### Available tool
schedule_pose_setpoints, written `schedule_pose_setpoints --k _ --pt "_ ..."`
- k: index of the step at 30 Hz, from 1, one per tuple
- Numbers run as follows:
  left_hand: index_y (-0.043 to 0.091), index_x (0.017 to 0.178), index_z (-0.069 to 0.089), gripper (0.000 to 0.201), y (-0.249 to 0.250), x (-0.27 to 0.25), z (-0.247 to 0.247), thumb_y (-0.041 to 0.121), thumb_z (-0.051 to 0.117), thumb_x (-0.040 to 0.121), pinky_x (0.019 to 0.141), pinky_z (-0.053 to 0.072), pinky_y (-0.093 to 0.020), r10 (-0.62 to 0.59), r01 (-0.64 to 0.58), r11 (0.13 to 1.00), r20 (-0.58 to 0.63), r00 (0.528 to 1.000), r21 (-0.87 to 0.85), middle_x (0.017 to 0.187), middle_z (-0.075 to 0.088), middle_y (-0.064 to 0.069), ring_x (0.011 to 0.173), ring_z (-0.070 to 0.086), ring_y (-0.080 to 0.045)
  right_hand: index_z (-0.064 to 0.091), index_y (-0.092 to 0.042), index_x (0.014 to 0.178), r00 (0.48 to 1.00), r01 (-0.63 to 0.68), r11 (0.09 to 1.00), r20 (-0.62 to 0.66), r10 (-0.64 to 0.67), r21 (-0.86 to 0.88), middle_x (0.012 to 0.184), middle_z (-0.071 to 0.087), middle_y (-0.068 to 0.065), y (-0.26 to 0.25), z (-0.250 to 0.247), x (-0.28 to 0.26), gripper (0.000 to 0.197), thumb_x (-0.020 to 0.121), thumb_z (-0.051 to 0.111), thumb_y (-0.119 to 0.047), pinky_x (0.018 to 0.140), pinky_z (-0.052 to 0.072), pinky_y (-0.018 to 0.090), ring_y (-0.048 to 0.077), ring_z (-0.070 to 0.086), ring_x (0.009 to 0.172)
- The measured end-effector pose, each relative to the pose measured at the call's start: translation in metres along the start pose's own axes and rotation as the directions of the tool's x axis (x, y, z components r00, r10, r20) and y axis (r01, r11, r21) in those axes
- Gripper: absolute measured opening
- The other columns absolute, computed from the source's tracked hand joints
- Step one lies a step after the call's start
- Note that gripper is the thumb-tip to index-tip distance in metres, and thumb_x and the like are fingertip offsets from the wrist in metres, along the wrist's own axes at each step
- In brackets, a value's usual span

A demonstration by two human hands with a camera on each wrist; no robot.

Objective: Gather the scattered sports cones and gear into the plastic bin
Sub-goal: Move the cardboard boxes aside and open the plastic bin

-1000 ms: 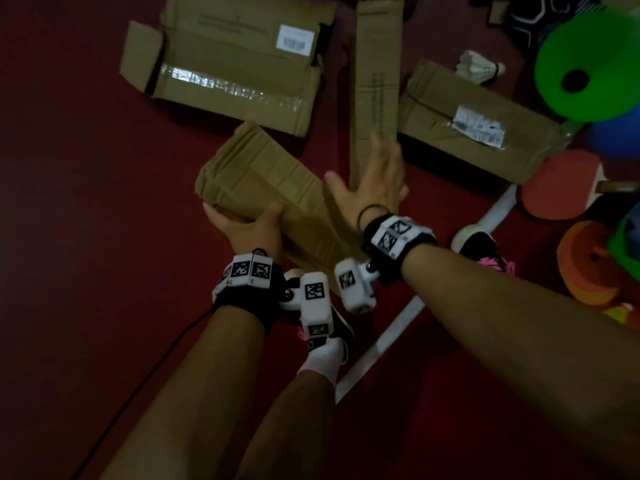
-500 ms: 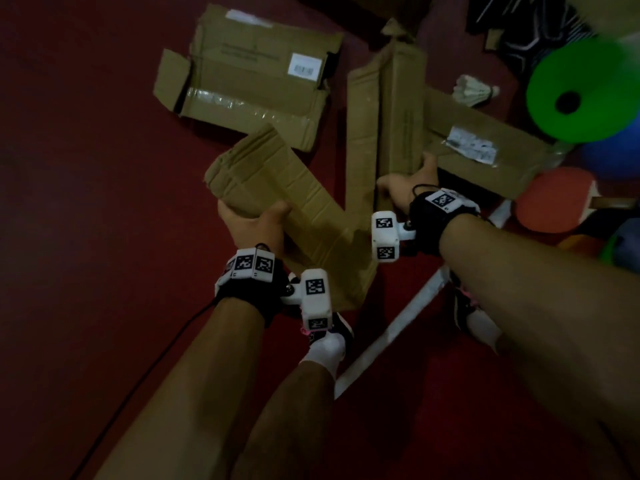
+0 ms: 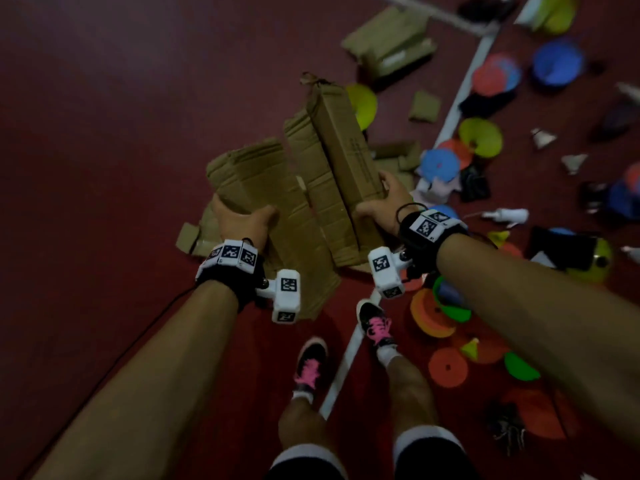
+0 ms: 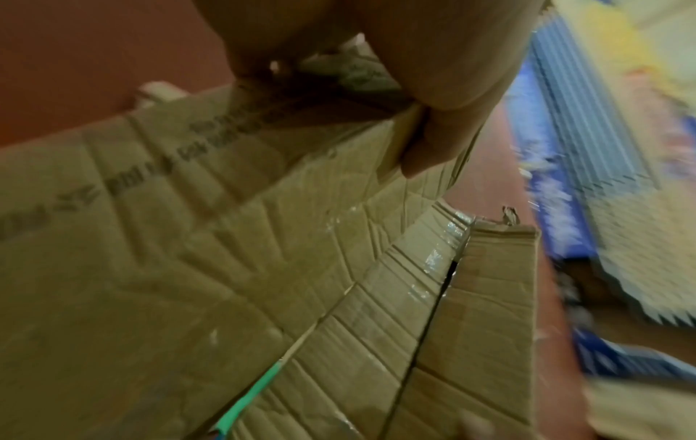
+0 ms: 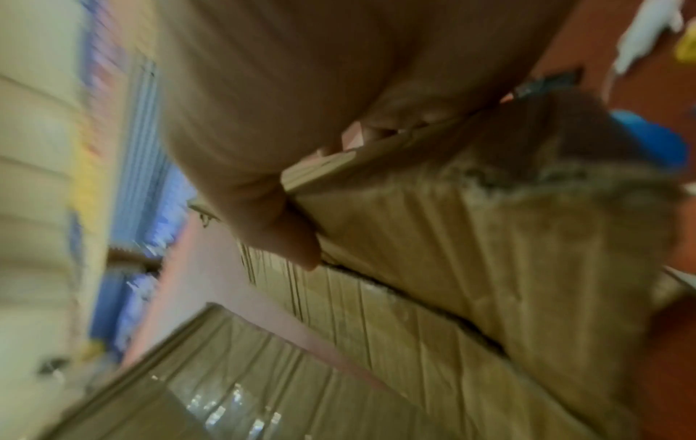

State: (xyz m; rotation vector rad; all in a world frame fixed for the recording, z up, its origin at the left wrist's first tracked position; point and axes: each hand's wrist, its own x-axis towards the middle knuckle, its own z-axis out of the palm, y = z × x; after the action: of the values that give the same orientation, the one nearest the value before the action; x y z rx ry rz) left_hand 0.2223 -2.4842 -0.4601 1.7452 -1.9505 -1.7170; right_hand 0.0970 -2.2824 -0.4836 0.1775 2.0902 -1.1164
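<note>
I am standing and holding flattened cardboard in both hands. My left hand (image 3: pixel 242 220) grips a creased flattened cardboard piece (image 3: pixel 263 188), thumb on top (image 4: pixel 421 148). My right hand (image 3: pixel 384 202) grips a long folded cardboard box (image 3: pixel 343 157) by its lower edge, thumb over the edge (image 5: pixel 293 235). Both pieces are lifted off the red floor (image 3: pixel 104 133). Scattered flat cones lie to the right: a blue cone (image 3: pixel 441 164), a yellow-green cone (image 3: pixel 481 136), an orange cone (image 3: pixel 446 367) and a green cone (image 3: pixel 519 367). No plastic bin shows in the head view.
More cardboard (image 3: pixel 388 39) lies at the far top. A white floor line (image 3: pixel 460 88) runs diagonally past my feet (image 3: pixel 375 323). Shuttlecocks (image 3: pixel 542 136), a white bottle (image 3: pixel 509 214), dark bags and more cones crowd the right side. A cable (image 3: pixel 104 368) trails on the left.
My right hand went from reaching open to gripping the long box. Both hands lifted their cardboard as I stood up, and the view swung to show the cones on the right.
</note>
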Motion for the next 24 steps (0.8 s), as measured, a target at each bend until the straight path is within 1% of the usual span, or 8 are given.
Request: schedule_pose_setpoints --k 4,6,8,13,16,19,22,24 --pt "0.024 0.147 0.024 0.095 0.086 -0.062 -0.008 0.024 0.081 0.071 0.088 0.051 -0.042 0.180 -0.181 0.984 0.114 0.977 -0.003 0.128 0.055 -0.008 0.107 0.058 -0.029 0.043 -0.018 0.138 0.983 0.121 0.990 -0.148 -0.109 0.071 0.113 0.062 -0.002 -0.055 -0.060 -0.079 0.085 0.064 0.084 -0.018 0.083 0.052 0.031 0.019 0.062 0.100" --pt "0.025 0.145 0.027 0.089 0.121 -0.105 -0.010 0.025 0.078 0.073 0.083 0.051 -0.042 0.259 -0.261 0.965 0.187 0.948 -0.012 0.127 0.055 -0.007 0.105 0.058 -0.030 0.043 -0.021 0.138 0.955 0.177 0.978 -0.259 -0.144 0.107 0.115 0.064 -0.001 -0.069 -0.090 -0.133 0.093 0.056 0.085 -0.029 0.086 0.055 0.035 0.020 0.064 0.100" --pt "0.025 0.144 0.028 0.085 0.148 -0.147 -0.009 0.025 0.077 0.073 0.082 0.051 -0.042 0.324 -0.331 0.944 0.273 0.906 -0.022 0.126 0.056 -0.007 0.104 0.059 -0.031 0.044 -0.023 0.134 0.920 0.194 0.975 -0.364 -0.142 0.108 0.112 0.064 -0.002 -0.072 -0.116 -0.184 0.084 0.061 0.084 -0.029 0.084 0.054 0.034 0.020 0.064 0.097" --pt "0.027 0.146 0.026 0.085 0.177 -0.261 0.005 0.022 0.075 0.077 0.088 0.049 -0.044 0.410 -0.474 0.880 0.506 0.759 -0.003 0.130 0.051 -0.011 0.108 0.055 -0.033 0.031 -0.014 0.143 0.823 0.146 0.981 -0.566 -0.048 0.129 0.121 0.056 0.005 -0.035 -0.174 -0.319 0.087 0.072 0.079 -0.031 0.082 0.047 0.031 0.023 0.058 0.103" --pt "0.029 0.147 0.026 0.092 0.179 -0.329 0.027 0.031 0.078 0.071 0.092 0.050 -0.049 0.431 -0.582 0.812 0.631 0.645 0.040 0.133 0.050 -0.010 0.111 0.055 -0.036 0.021 -0.012 0.146 0.786 0.033 0.984 -0.612 0.084 0.177 0.131 0.052 0.012 0.000 -0.205 -0.394 0.102 0.065 0.079 -0.037 0.092 0.051 0.044 0.033 0.055 0.112" --pt "0.023 0.146 0.030 0.084 0.161 -0.433 0.061 0.021 0.077 0.076 0.086 0.050 -0.038 0.519 -0.733 0.677 0.746 0.417 -0.061 0.124 0.050 -0.002 0.107 0.054 -0.027 0.021 -0.010 0.146 0.675 0.000 0.975 -0.719 0.164 0.222 0.132 0.052 0.015 0.058 -0.243 -0.490 0.114 0.054 0.079 -0.047 0.090 0.051 0.047 0.036 0.056 0.113" --pt "0.020 0.145 0.030 0.082 0.128 -0.535 0.088 0.015 0.075 0.077 0.077 0.045 -0.031 0.529 -0.815 0.557 0.825 0.199 -0.161 0.117 0.049 -0.003 0.097 0.051 -0.022 0.021 -0.012 0.147 0.571 -0.035 0.969 -0.791 0.220 0.244 0.129 0.050 0.012 0.124 -0.271 -0.581 0.097 0.073 0.077 -0.039 0.081 0.048 0.039 0.034 0.055 0.111" --pt "0.018 0.145 0.029 0.082 0.097 -0.595 0.102 0.013 0.075 0.077 0.071 0.044 -0.028 0.503 -0.840 0.494 0.862 0.065 -0.225 0.114 0.047 -0.001 0.093 0.050 -0.021 0.022 -0.013 0.146 0.511 -0.054 0.967 -0.825 0.242 0.250 0.126 0.052 0.009 0.170 -0.281 -0.643 0.094 0.074 0.077 -0.039 0.080 0.050 0.038 0.031 0.057 0.105"
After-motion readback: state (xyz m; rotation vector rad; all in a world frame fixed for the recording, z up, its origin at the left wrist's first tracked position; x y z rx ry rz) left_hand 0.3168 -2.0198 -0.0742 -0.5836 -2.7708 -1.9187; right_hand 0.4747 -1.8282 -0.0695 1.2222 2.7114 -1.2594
